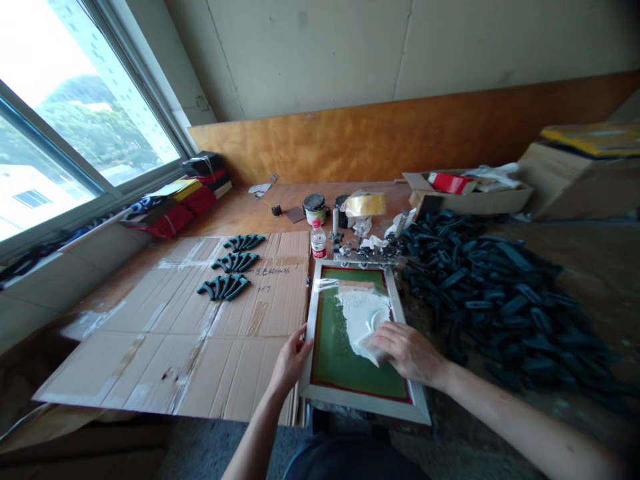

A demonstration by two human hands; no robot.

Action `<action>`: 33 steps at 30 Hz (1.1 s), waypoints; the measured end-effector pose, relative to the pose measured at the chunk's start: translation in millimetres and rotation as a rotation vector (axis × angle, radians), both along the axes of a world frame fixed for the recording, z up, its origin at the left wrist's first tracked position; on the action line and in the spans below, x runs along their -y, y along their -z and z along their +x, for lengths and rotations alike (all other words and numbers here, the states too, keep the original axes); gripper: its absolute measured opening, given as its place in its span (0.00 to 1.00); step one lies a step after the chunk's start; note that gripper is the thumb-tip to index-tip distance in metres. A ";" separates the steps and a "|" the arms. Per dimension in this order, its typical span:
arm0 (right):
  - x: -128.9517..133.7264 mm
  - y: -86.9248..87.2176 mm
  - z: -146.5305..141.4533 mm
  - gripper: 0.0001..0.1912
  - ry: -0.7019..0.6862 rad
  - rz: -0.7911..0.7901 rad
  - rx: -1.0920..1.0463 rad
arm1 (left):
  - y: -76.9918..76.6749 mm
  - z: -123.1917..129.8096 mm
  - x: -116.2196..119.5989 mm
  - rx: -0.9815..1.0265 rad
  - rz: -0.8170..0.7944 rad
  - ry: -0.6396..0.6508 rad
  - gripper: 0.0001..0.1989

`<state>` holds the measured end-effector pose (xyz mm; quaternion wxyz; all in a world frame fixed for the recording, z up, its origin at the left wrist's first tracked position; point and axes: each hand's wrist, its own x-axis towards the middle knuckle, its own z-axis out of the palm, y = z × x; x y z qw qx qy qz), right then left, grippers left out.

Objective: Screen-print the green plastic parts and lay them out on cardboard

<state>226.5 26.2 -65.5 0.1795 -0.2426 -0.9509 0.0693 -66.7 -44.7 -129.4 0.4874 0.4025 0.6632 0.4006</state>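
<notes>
A framed green screen [330, 347] with a pale rim lies flat in front of me, held at its top by a metal clamp fixture [365, 259]. My left hand [294, 357] grips the left side of the frame, thumb on top. Bunched white cloth [357, 317] lies over the middle of the screen, and the fingers of my right hand [403, 347] are closed on its lower right part. Above the cloth sits a brown strip [356, 286]. What lies under the cloth is hidden.
Flattened cardboard [240, 360] at left bears three rows of dark green pieces [224, 287]. A big heap of dark pieces [505, 293] lies at right. Behind the frame stand a plastic bottle [318, 241], a lidded jar [315, 209] and a tape roll [366, 204]. An open box [480, 200] stands back right.
</notes>
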 end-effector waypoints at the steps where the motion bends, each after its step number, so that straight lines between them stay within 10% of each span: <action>1: -7.2 -5.7 -2.4 0.07 0.026 -0.025 0.007 | -2.1 -0.5 0.1 0.007 0.001 0.001 0.37; 7: -77.8 -47.0 -26.7 0.26 0.376 0.003 -0.015 | -50.6 -4.5 1.1 0.145 0.035 0.041 0.42; 12: -105.6 -61.8 21.5 0.24 0.692 0.004 -0.243 | -123.6 -0.9 -18.6 0.229 0.143 -0.076 0.30; 15: -89.0 -31.9 49.8 0.22 0.818 -0.120 -0.277 | -161.6 6.9 -49.3 0.256 0.380 -0.110 0.26; 20: -33.8 46.2 33.1 0.17 0.638 -0.146 -0.026 | -195.6 21.4 -96.1 0.318 0.542 -0.107 0.24; 24: -6.4 60.3 0.6 0.10 0.717 -0.144 0.095 | -160.0 49.5 -74.7 0.337 0.398 -0.210 0.27; 28: 32.4 36.1 -40.6 0.09 0.712 -0.086 -0.121 | -82.0 96.3 -11.3 0.444 -0.233 0.141 0.35; 33: 49.6 21.6 -35.9 0.06 0.352 -0.191 -0.223 | -27.9 78.8 18.0 0.393 -0.285 -0.143 0.30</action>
